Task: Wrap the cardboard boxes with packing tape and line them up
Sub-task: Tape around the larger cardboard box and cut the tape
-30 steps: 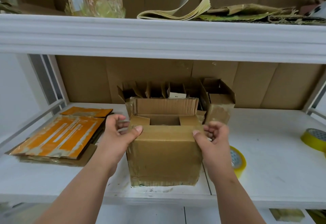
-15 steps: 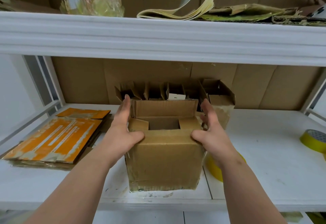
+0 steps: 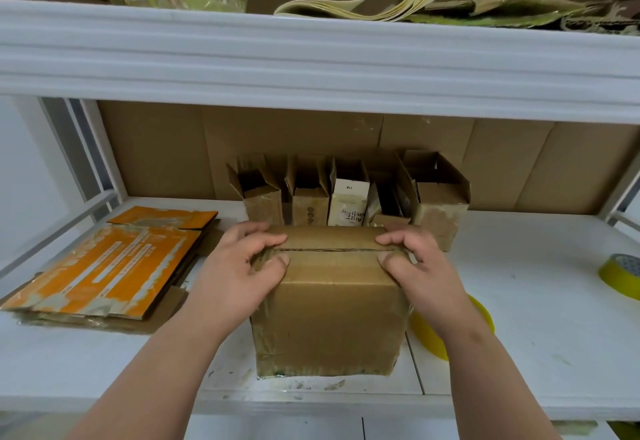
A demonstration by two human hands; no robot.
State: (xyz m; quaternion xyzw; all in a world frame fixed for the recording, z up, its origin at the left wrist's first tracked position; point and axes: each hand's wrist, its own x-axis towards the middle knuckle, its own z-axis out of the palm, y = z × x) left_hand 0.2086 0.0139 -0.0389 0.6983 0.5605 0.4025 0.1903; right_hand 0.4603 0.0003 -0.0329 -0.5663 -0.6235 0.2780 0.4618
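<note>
A brown cardboard box [image 3: 329,318] stands near the front edge of the white shelf [image 3: 536,318]. Its two top flaps are folded down and meet in a seam across the top. My left hand [image 3: 242,266] presses on the top left corner, fingers curled over both flaps. My right hand [image 3: 415,263] presses the top right corner the same way. A yellow tape roll [image 3: 436,335] lies on the shelf just right of the box, partly hidden by my right wrist. A second yellow tape roll [image 3: 621,271] sits at the far right edge.
A row of open-topped cardboard boxes [image 3: 349,197] stands behind the box against the cardboard back wall. Flattened orange cartons [image 3: 104,270] lie stacked at the left. The upper shelf beam [image 3: 311,59] hangs low overhead, with paper and cardboard scraps on it.
The box's rear flap stood up and the top was open; both hands have folded the flaps down and now hold them shut at the corners.
</note>
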